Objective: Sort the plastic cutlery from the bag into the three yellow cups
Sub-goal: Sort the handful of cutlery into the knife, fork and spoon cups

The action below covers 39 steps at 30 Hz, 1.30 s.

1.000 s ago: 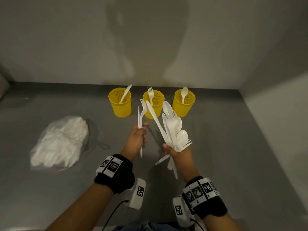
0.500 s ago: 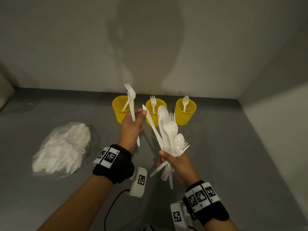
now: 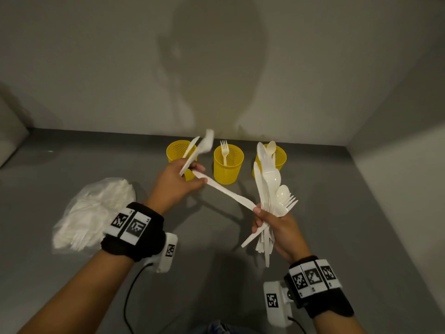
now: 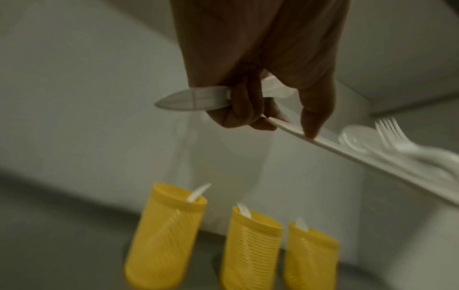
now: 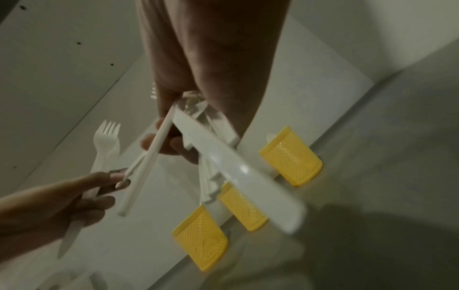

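Note:
Three yellow mesh cups stand in a row at the back wall. The left cup (image 3: 175, 153) (image 4: 166, 235) holds a knife, the middle cup (image 3: 228, 168) (image 4: 250, 249) a fork, the right cup (image 3: 280, 156) (image 4: 310, 259) a spoon. My right hand (image 3: 272, 225) grips a bundle of white cutlery (image 3: 269, 186) (image 5: 198, 125) upright in front of the right cup. My left hand (image 3: 178, 182) (image 5: 94, 188) holds a blurred white fork (image 3: 207, 143) (image 5: 106, 141). It also pinches one end of a knife (image 3: 224, 191) (image 4: 323, 141) that slants out of the bundle.
A clear plastic bag (image 3: 94, 208) of white cutlery lies on the grey table at the left. Grey walls close in the back and the right side. Cables hang from both wrist cameras near the table's front edge.
My left hand rose with the fork and swung right to the bundle, where it now pinches a knife. That knife has tipped leftward out of the bundle. The right hand has hardly moved.

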Tool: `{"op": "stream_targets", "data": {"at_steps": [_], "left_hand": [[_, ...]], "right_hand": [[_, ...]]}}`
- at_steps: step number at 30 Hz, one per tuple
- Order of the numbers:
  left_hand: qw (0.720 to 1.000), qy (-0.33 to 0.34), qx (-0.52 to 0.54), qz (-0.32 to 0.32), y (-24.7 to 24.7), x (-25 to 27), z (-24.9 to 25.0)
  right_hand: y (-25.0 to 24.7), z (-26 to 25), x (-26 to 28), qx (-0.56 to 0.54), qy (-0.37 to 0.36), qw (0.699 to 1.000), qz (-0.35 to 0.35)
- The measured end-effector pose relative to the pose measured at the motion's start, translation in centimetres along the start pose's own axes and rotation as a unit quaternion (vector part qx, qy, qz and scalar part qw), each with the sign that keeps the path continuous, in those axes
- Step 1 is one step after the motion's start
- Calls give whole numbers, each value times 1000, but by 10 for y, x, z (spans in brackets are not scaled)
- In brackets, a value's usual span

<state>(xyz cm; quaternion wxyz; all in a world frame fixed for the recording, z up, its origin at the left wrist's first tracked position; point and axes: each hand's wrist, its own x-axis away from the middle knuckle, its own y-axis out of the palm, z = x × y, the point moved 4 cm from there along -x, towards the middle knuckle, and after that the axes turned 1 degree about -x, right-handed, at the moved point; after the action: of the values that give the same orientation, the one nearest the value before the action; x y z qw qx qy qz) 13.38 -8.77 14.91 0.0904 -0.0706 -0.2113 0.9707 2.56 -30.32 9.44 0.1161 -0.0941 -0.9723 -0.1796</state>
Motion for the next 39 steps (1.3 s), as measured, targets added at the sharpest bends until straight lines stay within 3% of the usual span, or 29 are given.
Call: {"op": "stream_targets", "data": {"at_steps": [3, 6, 8, 11, 14, 17, 21, 24, 26, 30, 33, 36, 39], "left_hand": [[971, 124, -195, -63, 1, 5, 6], [934, 193, -251, -165, 18, 17, 10], [926, 202, -236, -213, 30, 21, 7], [934, 160, -198, -251, 44, 20, -6], [970, 60, -111, -207, 40, 11, -22], [996, -51, 2, -74, 13, -9, -36], [983, -76, 89, 140, -29, -50, -37], [969, -84, 78, 221, -38, -79, -42], [970, -108, 36, 217, -34, -95, -51], [976, -155, -100, 115, -22, -104, -73], [979, -89, -122, 140, -18, -93, -64], [988, -11, -108, 113, -1, -75, -42], [995, -8, -19, 96, 14, -66, -39]], "right_hand": [[-2, -5, -2, 78, -8, 997, -13], [-2, -5, -4, 89, 0, 996, -24], [-1, -5, -5, 72, 4, 997, -28], [2, -9, -8, 60, -8, 998, -26], [3, -11, -14, 27, -9, 1000, 0], [2, -11, -21, 10, -6, 999, 32], [4, -6, -26, 39, 2, 999, 32], [7, -1, -29, 34, 6, 999, 36], [8, 1, -29, 34, 5, 999, 38], [5, 4, -31, 34, 7, 998, 44], [-2, 5, -34, 31, 6, 998, 60], [-5, 8, -36, 25, 13, 997, 67], [-7, 9, -37, 19, 15, 997, 72]]}}
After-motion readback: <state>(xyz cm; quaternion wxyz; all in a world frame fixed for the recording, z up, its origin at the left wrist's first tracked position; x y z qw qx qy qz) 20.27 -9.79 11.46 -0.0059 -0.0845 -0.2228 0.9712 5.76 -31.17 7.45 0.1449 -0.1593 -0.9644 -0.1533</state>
